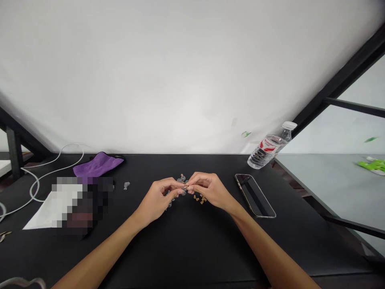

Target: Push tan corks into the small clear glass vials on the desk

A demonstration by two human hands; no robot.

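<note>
My left hand (pixel 164 196) and my right hand (pixel 207 188) meet over the middle of the black table, fingertips almost touching. Pinched in the left fingers is a small clear plastic piece (pixel 184 192). The right thumb and forefinger are closed on a tiny tan piece, largely covered by the fingers. Behind the fingertips lie several clear and greyish pieces (pixel 183 177), partly hidden. Several small tan pieces (pixel 202 199) are scattered just below my right hand. Apart from these, a single clear piece (pixel 126 185) rests to the left.
A phone (pixel 255 196) lies right of my right hand, with a water bottle (pixel 269 146) behind it. At left are a purple cloth (pixel 99 164), a white cable (pixel 37 182) and a blurred-out patch over a white sheet (pixel 42 212). A white wall (pixel 180 80) borders the table's back.
</note>
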